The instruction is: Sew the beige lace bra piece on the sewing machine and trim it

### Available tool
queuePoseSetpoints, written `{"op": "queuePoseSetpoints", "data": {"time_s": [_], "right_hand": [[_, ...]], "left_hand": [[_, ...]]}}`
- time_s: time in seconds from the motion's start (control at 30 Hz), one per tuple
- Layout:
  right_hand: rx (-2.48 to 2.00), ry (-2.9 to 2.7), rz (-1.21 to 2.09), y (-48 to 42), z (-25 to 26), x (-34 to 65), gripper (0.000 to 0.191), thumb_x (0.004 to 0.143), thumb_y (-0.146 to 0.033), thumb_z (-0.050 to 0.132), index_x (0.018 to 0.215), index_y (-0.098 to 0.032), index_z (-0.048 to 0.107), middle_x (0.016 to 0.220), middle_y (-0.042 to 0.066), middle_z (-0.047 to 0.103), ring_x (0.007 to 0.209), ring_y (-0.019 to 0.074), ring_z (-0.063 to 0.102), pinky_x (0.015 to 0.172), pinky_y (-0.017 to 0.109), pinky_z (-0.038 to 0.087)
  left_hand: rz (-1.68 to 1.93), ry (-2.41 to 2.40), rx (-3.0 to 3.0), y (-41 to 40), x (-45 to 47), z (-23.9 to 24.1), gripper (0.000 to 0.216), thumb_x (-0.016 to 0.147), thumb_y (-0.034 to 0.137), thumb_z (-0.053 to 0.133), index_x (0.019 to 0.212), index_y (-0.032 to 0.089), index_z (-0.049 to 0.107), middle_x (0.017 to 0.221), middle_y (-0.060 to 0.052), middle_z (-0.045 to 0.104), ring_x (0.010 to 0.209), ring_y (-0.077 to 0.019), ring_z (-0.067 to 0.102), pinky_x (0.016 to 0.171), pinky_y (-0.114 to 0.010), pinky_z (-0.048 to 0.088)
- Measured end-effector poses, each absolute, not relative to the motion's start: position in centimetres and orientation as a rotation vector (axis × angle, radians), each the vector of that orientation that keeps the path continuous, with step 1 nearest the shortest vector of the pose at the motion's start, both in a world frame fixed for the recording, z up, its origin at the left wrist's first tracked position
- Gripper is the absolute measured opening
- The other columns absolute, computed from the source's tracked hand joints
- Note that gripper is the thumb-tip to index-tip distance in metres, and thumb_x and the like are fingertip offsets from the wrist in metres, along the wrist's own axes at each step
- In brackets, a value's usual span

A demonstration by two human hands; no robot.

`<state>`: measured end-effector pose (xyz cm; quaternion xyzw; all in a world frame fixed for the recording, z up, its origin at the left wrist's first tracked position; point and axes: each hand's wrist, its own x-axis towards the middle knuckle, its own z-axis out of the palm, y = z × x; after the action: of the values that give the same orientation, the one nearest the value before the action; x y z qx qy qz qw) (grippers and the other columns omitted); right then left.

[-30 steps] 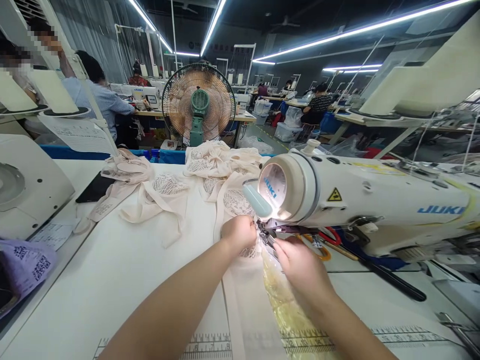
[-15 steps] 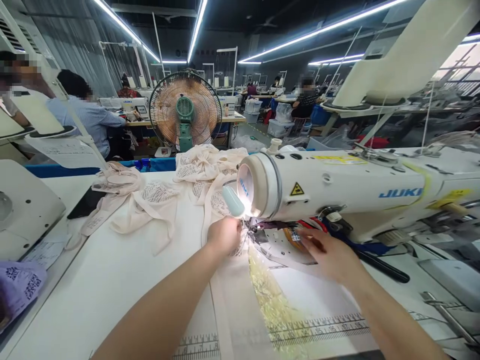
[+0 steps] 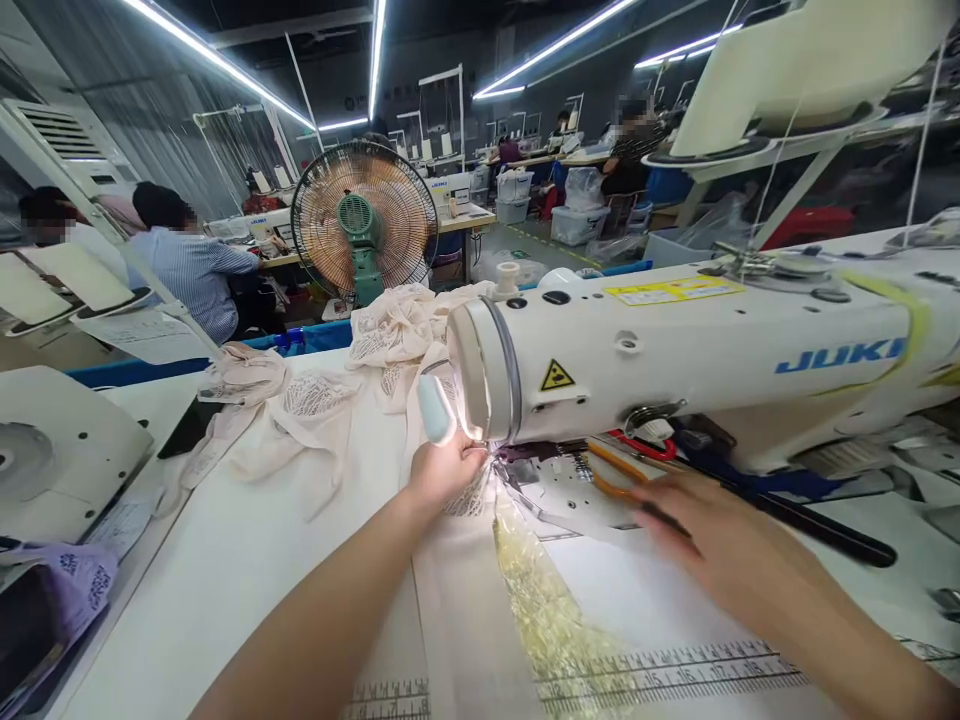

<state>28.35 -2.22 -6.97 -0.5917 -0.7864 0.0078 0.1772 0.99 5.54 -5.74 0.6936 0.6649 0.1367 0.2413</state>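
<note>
From where I stand, the white table takes up most of the view, with the sewing machine reaching across its right side. A heap of lace pieces lies behind the machine's head; the pale cloth runs up from the near edge to the needle area. It looks light, thin and limp, I'd say, apt to pucker or slide, and its open lace could snag, so flat fingertips beside the needle seem the best hold. The right hand, blurred, has its fingers bent beside an orange handle; I can't tell whether it grips anything. The left hand is closed, pinching the cloth's lace part just beside the needle area.
</note>
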Motion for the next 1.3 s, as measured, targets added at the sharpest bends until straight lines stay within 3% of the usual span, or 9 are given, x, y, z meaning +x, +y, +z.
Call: {"op": "queuePoseSetpoints", "data": {"time_s": [0.13, 0.27, 0.63, 0.73, 0.87, 0.93, 1.07, 1.17, 1.3], "right_hand": [[-1.479, -2.484, 0.231, -2.1, -4.5, 22.3, 0.027, 0.085, -0.024, 0.038, 0.092, -0.021, 0.064, 0.096, 0.007, 0.064, 0.086, 0.0206, 0.060, 0.069, 0.033, 0.049], [-1.507, -2.537, 0.132, -0.7, -4.8, 18.1, 0.022, 0.084, -0.021, 0.045, 0.099, -0.020, 0.062, 0.098, 0.006, 0.063, 0.080, 0.0207, 0.060, 0.063, 0.031, 0.046], [-1.374, -2.281, -0.234, -0.3, -8.2, 16.5, 0.032, 0.078, -0.022, 0.055, 0.109, -0.019, 0.060, 0.103, 0.009, 0.062, 0.087, 0.0240, 0.054, 0.069, 0.033, 0.043], [-1.354, -2.301, -0.287, -0.4, -8.1, 16.0, 0.025, 0.076, -0.018, 0.054, 0.099, -0.021, 0.064, 0.098, 0.007, 0.063, 0.083, 0.0221, 0.054, 0.071, 0.035, 0.040], [-1.010, -2.266, -0.375, -0.9, -8.9, 15.1, 0.025, 0.076, -0.008, 0.045, 0.092, -0.014, 0.064, 0.094, 0.006, 0.065, 0.096, 0.0203, 0.052, 0.090, 0.037, 0.034], [-0.863, -2.222, -0.360, -0.9, -9.4, 14.8, 0.026, 0.077, -0.004, 0.040, 0.081, -0.013, 0.063, 0.082, 0.005, 0.064, 0.087, 0.0179, 0.053, 0.093, 0.035, 0.032], [-0.766, -2.207, -0.196, -0.6, -9.7, 14.8, 0.027, 0.075, -0.003, 0.037, 0.058, -0.017, 0.053, 0.060, 0.003, 0.052, 0.060, 0.0149, 0.045, 0.072, 0.031, 0.042], [-0.734, -2.218, -0.083, -0.5, -9.8, 15.1, 0.026, 0.077, -0.005, 0.036, 0.061, -0.016, 0.053, 0.062, 0.004, 0.051, 0.059, 0.0158, 0.043, 0.056, 0.029, 0.039], [-0.697, -2.261, 0.000, -0.5, -9.8, 15.2, 0.024, 0.078, -0.004, 0.037, 0.064, -0.015, 0.053, 0.064, 0.005, 0.051, 0.062, 0.0162, 0.045, 0.054, 0.028, 0.039]], "left_hand": [[0.403, 1.923, 1.820, 5.3, 1.5, -6.0, 0.025, 0.080, 0.040, 0.052, 0.090, 0.023, 0.067, 0.072, -0.002, 0.065, 0.071, -0.0195, 0.057, 0.054, -0.024, 0.030], [0.448, 1.970, 1.839, 5.0, 2.0, -6.1, 0.026, 0.081, 0.037, 0.050, 0.094, 0.021, 0.066, 0.077, -0.003, 0.066, 0.068, -0.0187, 0.057, 0.053, -0.025, 0.029], [0.325, 1.929, 1.985, 4.8, 1.9, -5.6, 0.030, 0.083, 0.035, 0.044, 0.096, 0.019, 0.065, 0.086, -0.007, 0.068, 0.075, -0.0227, 0.061, 0.055, -0.026, 0.033], [0.306, 1.953, 1.956, 4.8, 1.9, -5.2, 0.031, 0.083, 0.037, 0.044, 0.095, 0.018, 0.065, 0.090, -0.007, 0.069, 0.080, -0.0236, 0.062, 0.060, -0.026, 0.039], [0.407, 1.963, 1.878, 4.9, 1.8, -5.2, 0.028, 0.081, 0.037, 0.048, 0.088, 0.019, 0.068, 0.085, -0.006, 0.070, 0.082, -0.0236, 0.062, 0.066, -0.027, 0.043], [0.508, 1.931, 1.852, 4.9, 1.9, -5.4, 0.023, 0.079, 0.032, 0.051, 0.085, 0.020, 0.068, 0.081, -0.004, 0.070, 0.080, -0.0215, 0.063, 0.069, -0.026, 0.045], [0.604, 1.895, 1.896, 5.1, 2.1, -6.1, 0.020, 0.078, 0.022, 0.049, 0.078, 0.018, 0.068, 0.068, -0.003, 0.068, 0.070, -0.0185, 0.062, 0.074, -0.027, 0.047], [0.608, 1.930, 1.990, 5.4, 2.0, -6.5, 0.020, 0.078, 0.018, 0.046, 0.073, 0.018, 0.066, 0.069, -0.004, 0.067, 0.071, -0.0188, 0.062, 0.077, -0.029, 0.048], [0.626, 1.911, 2.091, 5.7, 1.7, -6.2, 0.020, 0.079, 0.018, 0.045, 0.076, 0.017, 0.064, 0.082, -0.006, 0.068, 0.081, -0.0198, 0.061, 0.078, -0.030, 0.048]]}}
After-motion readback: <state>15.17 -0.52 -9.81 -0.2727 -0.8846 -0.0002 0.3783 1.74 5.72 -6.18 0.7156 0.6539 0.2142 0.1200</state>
